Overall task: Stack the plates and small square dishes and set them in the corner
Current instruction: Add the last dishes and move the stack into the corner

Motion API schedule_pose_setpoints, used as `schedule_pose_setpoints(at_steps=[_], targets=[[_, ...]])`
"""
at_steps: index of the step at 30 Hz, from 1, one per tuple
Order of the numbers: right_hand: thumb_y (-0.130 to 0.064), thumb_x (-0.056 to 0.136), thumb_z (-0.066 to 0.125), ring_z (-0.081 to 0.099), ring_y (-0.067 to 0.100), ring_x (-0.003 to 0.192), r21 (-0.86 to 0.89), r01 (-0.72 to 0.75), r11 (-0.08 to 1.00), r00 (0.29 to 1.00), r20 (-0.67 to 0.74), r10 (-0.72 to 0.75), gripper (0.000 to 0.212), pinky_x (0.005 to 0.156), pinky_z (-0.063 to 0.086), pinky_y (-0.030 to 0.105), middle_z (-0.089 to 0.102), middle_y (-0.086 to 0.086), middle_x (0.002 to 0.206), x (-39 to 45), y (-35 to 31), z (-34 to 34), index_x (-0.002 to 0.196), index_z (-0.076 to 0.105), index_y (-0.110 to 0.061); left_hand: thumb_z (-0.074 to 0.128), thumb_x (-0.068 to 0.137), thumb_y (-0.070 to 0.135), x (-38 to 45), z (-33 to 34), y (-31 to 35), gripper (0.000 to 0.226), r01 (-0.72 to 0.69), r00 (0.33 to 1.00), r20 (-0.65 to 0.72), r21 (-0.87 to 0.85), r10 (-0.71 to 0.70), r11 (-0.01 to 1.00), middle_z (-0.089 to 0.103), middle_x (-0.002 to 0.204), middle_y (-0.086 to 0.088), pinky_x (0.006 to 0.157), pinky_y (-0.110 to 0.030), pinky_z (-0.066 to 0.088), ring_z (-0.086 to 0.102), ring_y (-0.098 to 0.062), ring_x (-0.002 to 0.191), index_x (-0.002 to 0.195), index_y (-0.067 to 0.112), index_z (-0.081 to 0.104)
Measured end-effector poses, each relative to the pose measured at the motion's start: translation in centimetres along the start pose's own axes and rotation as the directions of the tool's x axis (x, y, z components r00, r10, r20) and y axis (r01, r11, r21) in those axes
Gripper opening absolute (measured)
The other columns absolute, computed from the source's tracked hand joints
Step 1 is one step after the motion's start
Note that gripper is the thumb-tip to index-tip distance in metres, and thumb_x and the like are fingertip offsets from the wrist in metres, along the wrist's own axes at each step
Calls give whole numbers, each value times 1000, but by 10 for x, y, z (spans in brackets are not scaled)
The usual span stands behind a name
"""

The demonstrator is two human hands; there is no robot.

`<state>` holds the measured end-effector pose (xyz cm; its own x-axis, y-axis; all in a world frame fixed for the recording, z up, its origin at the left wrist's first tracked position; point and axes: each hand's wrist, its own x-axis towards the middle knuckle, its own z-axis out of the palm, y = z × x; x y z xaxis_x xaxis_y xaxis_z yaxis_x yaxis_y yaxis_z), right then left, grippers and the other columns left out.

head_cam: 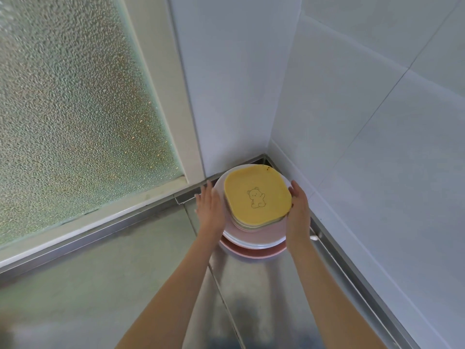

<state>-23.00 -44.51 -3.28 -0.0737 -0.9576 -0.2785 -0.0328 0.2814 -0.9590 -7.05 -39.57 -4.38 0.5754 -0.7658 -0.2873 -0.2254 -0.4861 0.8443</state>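
- Yellow is the top of the pile: a small square dish (257, 196) with rounded corners and a line-drawn bear in its middle lies uppermost, and we see the edges of several more small square dishes (245, 224) in pale tints nested beneath it.
- Under those we find a white round plate (254, 240), and under that a pink plate (253, 253) whose rim shows at the near side.
- The whole stack stands on the stainless steel counter (264, 285), pushed close into the corner where the two white tiled walls (364, 147) meet; its far rim lies just beside the metal upstand at the wall foot.
- Our left hand (210, 210) lies flat against the left flank of the stack, fingers straight and close together, pointing away toward the wall; the fingertips reach past the white plate's far-left rim, and the palm side faces the dishes.
- Our right hand (299, 210) stands on the right flank, its fingers gently curved against the side of the square dishes, the thumb near the yellow dish's right edge; we cannot tell how the lower fingers sit under or against the plates.
- So the stack sits between the two hands, pressed from both sides rather than pinched by any finger.
- To the left, a frosted, pebbled glass window (75, 109) in a white frame (161, 71) rises from the counter's back edge.
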Motion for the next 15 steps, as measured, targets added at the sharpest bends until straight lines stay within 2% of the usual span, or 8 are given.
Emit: schedule_pose_setpoints(at_steps=[2, 6, 8, 11, 15], targets=[[-21, 99, 28, 37, 7, 128, -24, 5, 1000, 998, -67, -6, 42, 104, 28, 26, 43, -11, 140, -2, 6, -10, 138, 42, -30, 18, 103, 30, -5, -1, -7, 49, 17, 999, 50, -82, -13, 997, 10, 160, -1, 121, -38, 8, 9, -19, 147, 150, 22, 11], [-14, 101, 25, 24, 18, 139, -157, -85, 984, 996, -4, 86, 47, 113, 19, 34, 27, -3, 152, -3, 28, -18, 146, 23, -28, 29, 95, 0, -12, 3, -12, 58, 11, 999, 40, -19, -10, 1000, 25, 155, -10, 117, -34, 20, 26, -26, 142, 150, 13, 14], [-14, 101, 24, 23, 19, 139, -146, -97, 985, 995, -1, 97, 49, 115, 19, 39, 25, -1, 153, -3, 30, -15, 146, 22, -32, 29, 93, -2, -11, 1, -12, 60, 13, 999, 43, 8, -13, 1000, 29, 153, -12, 117, -38, 23, 29, -28, 140, 150, 12, 15], [-14, 101, 25, 23, 18, 139, -111, -106, 988, 994, -21, 104, 48, 115, 19, 38, 25, -2, 153, -5, 29, -14, 145, 24, -32, 30, 94, -1, -14, -1, -11, 59, 1, 998, 61, 17, -2, 1000, 31, 152, -13, 116, -41, 25, 31, -29, 139, 150, 12, 15], [-30, 101, 27, 21, 18, 141, -117, -133, 984, 991, -49, 128, 44, 116, 16, 44, 24, -5, 154, -3, 25, -14, 145, 25, -35, 31, 95, 3, -15, -3, -11, 59, 18, 995, 94, 3, -18, 1000, 29, 153, -11, 116, -40, 24, 30, -28, 140, 151, 15, 13]])
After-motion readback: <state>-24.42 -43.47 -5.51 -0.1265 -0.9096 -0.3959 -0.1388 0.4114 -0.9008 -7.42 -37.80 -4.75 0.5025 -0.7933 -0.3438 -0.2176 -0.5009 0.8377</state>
